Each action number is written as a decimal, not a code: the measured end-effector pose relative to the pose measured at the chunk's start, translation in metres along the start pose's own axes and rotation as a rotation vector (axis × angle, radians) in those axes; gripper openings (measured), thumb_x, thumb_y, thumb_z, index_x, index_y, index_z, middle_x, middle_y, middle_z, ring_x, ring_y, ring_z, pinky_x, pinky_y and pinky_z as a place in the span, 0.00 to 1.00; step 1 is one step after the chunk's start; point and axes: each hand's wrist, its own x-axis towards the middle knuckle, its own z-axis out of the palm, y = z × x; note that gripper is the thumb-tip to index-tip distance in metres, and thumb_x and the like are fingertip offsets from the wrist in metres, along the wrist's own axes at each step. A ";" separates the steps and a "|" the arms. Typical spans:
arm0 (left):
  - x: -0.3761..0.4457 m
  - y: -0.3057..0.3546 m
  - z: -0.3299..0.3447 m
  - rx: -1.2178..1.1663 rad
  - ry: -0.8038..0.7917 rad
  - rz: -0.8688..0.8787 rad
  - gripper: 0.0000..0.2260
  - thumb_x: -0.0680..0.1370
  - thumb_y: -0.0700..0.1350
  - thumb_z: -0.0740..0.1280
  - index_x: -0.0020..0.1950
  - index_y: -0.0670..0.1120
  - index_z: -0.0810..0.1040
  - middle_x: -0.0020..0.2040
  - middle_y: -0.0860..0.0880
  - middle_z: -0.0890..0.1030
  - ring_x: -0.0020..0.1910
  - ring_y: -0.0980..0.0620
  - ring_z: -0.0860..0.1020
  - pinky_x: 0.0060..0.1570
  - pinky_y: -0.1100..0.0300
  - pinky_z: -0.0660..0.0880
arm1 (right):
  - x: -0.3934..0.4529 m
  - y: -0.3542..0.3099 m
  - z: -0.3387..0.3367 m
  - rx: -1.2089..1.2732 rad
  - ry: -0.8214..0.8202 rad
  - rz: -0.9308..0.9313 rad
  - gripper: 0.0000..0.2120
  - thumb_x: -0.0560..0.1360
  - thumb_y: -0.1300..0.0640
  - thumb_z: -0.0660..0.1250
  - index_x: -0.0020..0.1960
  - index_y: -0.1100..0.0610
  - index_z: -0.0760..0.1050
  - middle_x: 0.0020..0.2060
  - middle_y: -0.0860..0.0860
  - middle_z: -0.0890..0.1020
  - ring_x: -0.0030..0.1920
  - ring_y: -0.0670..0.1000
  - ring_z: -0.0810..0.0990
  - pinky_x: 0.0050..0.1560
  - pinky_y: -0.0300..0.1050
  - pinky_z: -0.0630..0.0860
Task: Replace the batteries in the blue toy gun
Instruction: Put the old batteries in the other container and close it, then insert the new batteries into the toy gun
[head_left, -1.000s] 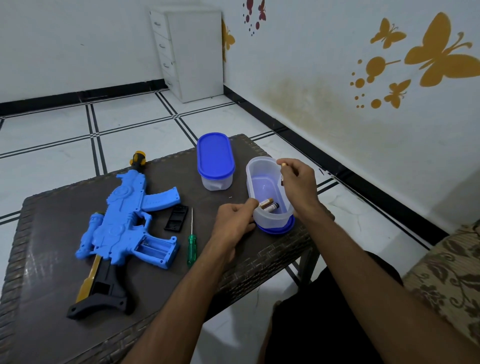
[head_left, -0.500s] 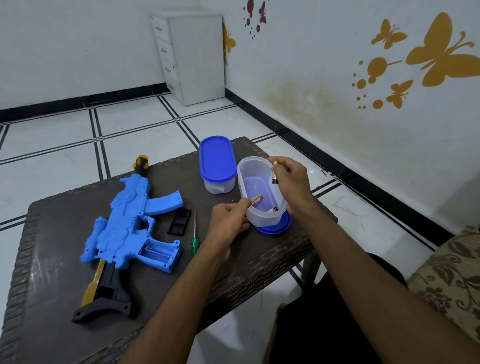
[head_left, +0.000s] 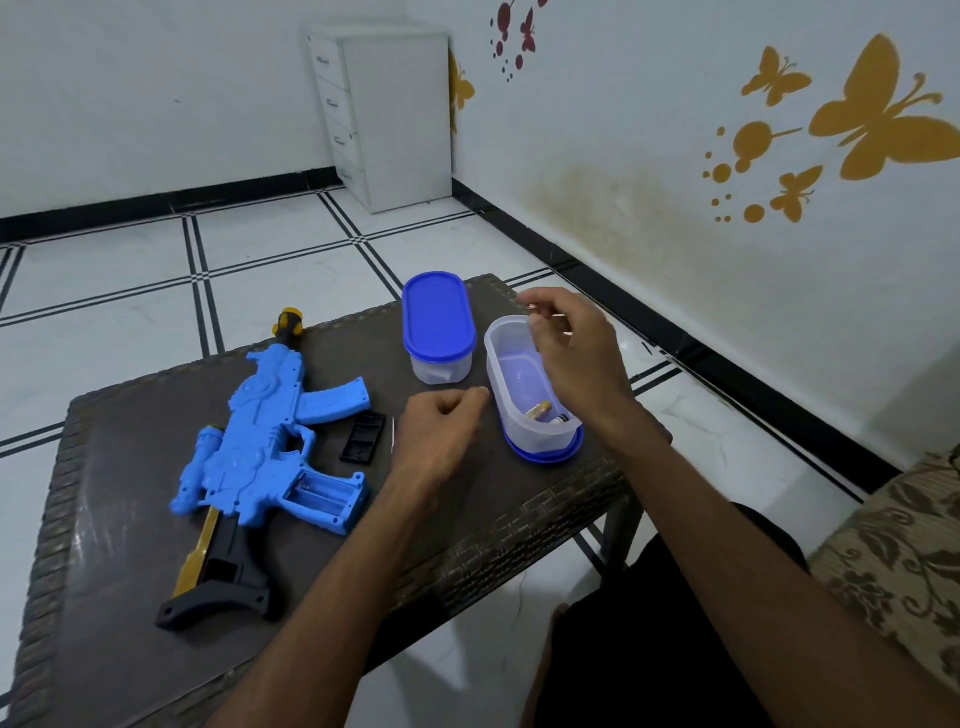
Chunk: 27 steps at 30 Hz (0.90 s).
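Observation:
The blue toy gun (head_left: 270, 447) lies on the left of the dark table (head_left: 119, 457), its battery compartment (head_left: 324, 491) open and facing up. The black compartment cover (head_left: 363, 435) rests beside it. An open clear container (head_left: 519, 374) stands on its blue lid and holds batteries (head_left: 540, 410) at its near end. My right hand (head_left: 576, 358) hovers over the container's far rim, pinching a battery (head_left: 540, 312). My left hand (head_left: 441, 431) is loosely curled just left of the container, with nothing visible in it. It hides most of the screwdriver (head_left: 393, 431).
A second clear container with a closed blue lid (head_left: 438, 322) stands behind the open one. A white drawer cabinet (head_left: 395, 114) sits in the far corner, a wall runs along the right, and a patterned seat (head_left: 893, 545) is at the lower right. A tiled floor surrounds the table.
My left hand held a battery at the container's rim; that battery now lies inside and the hand has drawn back to the left. My right hand rose slightly, still holding its battery.

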 end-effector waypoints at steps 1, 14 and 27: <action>-0.001 0.000 -0.009 -0.006 0.030 0.046 0.11 0.78 0.50 0.66 0.38 0.52 0.83 0.40 0.51 0.84 0.46 0.49 0.83 0.52 0.50 0.81 | -0.002 -0.007 0.004 -0.012 -0.035 -0.051 0.12 0.80 0.60 0.62 0.59 0.52 0.78 0.53 0.49 0.79 0.48 0.43 0.78 0.46 0.30 0.75; -0.019 -0.055 -0.172 0.538 0.424 0.127 0.13 0.73 0.45 0.71 0.57 0.52 0.83 0.57 0.47 0.82 0.55 0.45 0.80 0.56 0.52 0.76 | -0.061 -0.059 0.105 0.283 -0.504 -0.017 0.07 0.72 0.63 0.73 0.49 0.56 0.81 0.41 0.52 0.83 0.43 0.49 0.83 0.45 0.42 0.82; -0.019 -0.079 -0.186 0.747 0.264 0.111 0.30 0.70 0.57 0.74 0.71 0.55 0.73 0.75 0.44 0.66 0.73 0.43 0.64 0.70 0.48 0.64 | -0.079 -0.055 0.114 -0.222 -0.718 -0.420 0.07 0.67 0.63 0.74 0.41 0.54 0.79 0.37 0.46 0.77 0.35 0.44 0.74 0.36 0.33 0.67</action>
